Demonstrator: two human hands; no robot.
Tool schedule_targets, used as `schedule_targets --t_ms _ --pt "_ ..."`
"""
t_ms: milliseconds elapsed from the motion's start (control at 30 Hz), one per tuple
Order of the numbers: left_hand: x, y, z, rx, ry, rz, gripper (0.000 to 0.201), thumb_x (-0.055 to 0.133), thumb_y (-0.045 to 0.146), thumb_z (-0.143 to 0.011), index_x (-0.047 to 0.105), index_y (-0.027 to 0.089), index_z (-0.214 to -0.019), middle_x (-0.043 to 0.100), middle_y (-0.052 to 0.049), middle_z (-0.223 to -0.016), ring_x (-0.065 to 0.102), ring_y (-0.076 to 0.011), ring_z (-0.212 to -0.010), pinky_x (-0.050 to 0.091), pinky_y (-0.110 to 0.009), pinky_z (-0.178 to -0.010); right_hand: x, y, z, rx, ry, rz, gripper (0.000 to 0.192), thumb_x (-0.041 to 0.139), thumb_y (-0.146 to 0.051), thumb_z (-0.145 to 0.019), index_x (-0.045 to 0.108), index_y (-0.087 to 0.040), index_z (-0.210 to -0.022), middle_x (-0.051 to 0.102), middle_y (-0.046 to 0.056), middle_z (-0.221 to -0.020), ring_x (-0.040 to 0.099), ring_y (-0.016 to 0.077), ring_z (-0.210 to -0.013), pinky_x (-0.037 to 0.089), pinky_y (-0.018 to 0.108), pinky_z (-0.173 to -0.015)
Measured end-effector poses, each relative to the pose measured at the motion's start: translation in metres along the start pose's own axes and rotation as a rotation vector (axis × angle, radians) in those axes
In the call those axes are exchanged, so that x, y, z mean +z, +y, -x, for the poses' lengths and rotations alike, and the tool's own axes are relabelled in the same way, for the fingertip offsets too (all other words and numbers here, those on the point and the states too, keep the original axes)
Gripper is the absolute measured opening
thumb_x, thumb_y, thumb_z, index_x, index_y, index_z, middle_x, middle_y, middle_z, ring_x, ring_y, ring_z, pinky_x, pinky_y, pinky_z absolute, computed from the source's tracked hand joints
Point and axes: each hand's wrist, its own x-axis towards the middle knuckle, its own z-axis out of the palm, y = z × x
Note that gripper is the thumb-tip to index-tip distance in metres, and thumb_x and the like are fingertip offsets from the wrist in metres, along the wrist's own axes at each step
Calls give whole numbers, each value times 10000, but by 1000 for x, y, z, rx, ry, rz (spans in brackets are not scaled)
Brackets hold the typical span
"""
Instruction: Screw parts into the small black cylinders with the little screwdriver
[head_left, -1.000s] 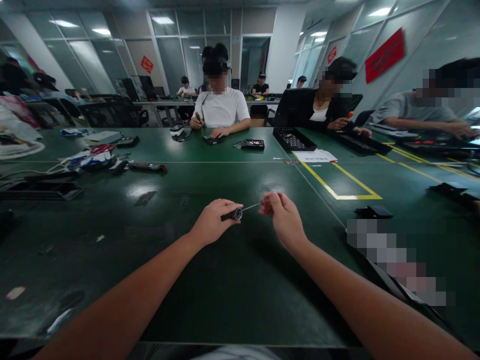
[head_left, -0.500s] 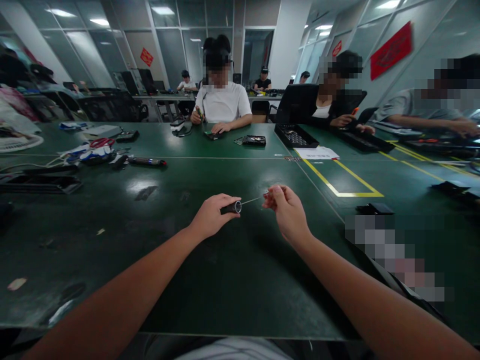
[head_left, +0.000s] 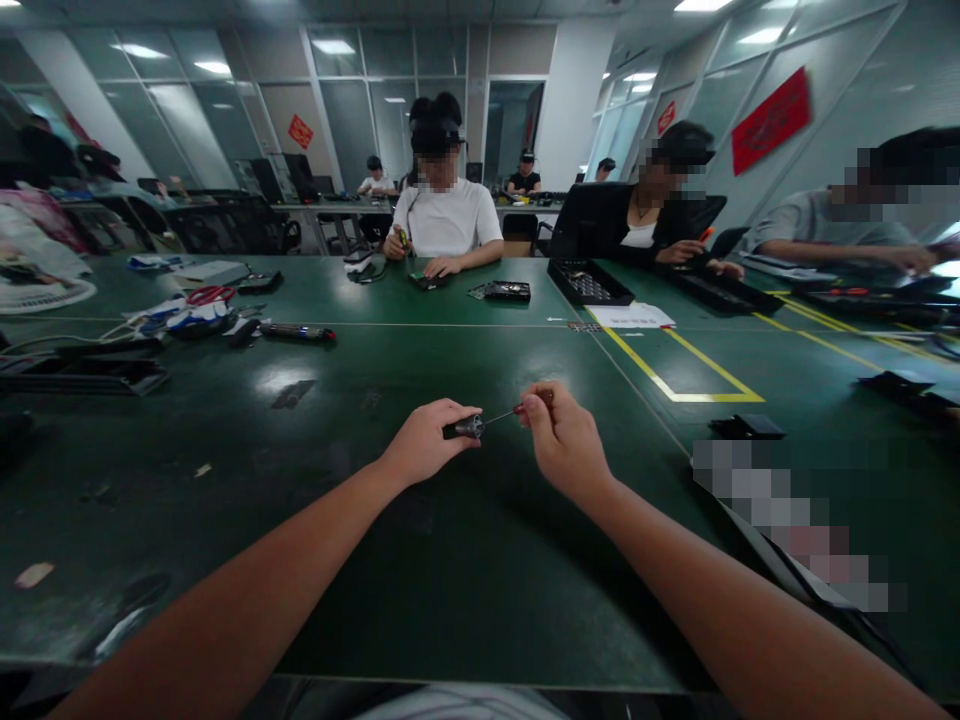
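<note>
My left hand [head_left: 420, 440] is closed round a short dark cylinder [head_left: 470, 427], which looks like the end of a flashlight; its round, metal-rimmed face points to the right. In my right hand [head_left: 570, 440] is a thin screwdriver [head_left: 501, 416] with a reddish handle, pinched between thumb and fingers. The shaft runs leftward to the cylinder's face, and its tip appears to meet it; whether it goes inside is too small to tell. Both hands are above the green table [head_left: 480, 560]. The palm hides the rest of the cylinder.
At the left lie a black pen-shaped tool [head_left: 298, 332], red-handled scissors [head_left: 210, 295], cables and a black tray [head_left: 82, 375]. A small black box [head_left: 748, 427] sits to the right, near yellow tape [head_left: 716, 397]. Across the table a co-worker [head_left: 446, 220] handles parts; others sit at the right.
The view has tilted up slightly. The cylinder's face has turned a little, and more of the screwdriver's reddish handle shows in my right hand.
</note>
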Motion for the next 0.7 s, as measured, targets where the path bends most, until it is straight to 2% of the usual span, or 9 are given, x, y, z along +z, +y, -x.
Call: schedule_targets --t_ms 233,433,567,633,700 --pt "-2 0 0 -82 59 80 399 773 289 -813 696 248 -1202 704 -53 -1114 647 -226 -1027 492 -408 -958 0 3 -2 51 80 5 206 421 -376 -1009 552 -223 -962 689 44 -786 668 211 -721 465 337 -683" --pt "-4 -1 -3 -229 145 376 414 718 310 -839 640 199 -1230 687 -78 -1150 654 -217 -1022 504 -395 -954 -2 1 -2 51 78 1 210 419 -377 -1010 554 -226 -954 686 45 -791 660 212 -730 459 340 -693" --pt "-8 -2 -6 -289 178 635 410 499 326 -938 524 205 -1329 645 -67 -1059 633 -161 -824 515 -305 -721 -3 2 -3 44 78 -1 225 412 -390 -1016 558 -228 -960 681 40 -786 654 209 -721 452 338 -688" --pt "-12 2 -6 -300 175 674 353 507 333 -927 541 204 -1253 619 -36 -935 592 -136 -727 475 -261 -626 -4 4 -3 45 79 -9 235 407 -399 -1019 562 -229 -970 683 41 -797 655 209 -726 452 336 -685" --pt "-17 9 -6 -316 122 615 288 577 382 -901 580 194 -1120 591 -10 -829 555 -122 -661 445 -238 -580 -3 5 -3 51 80 -18 240 405 -408 -1021 565 -233 -979 687 41 -807 658 209 -735 453 333 -680"
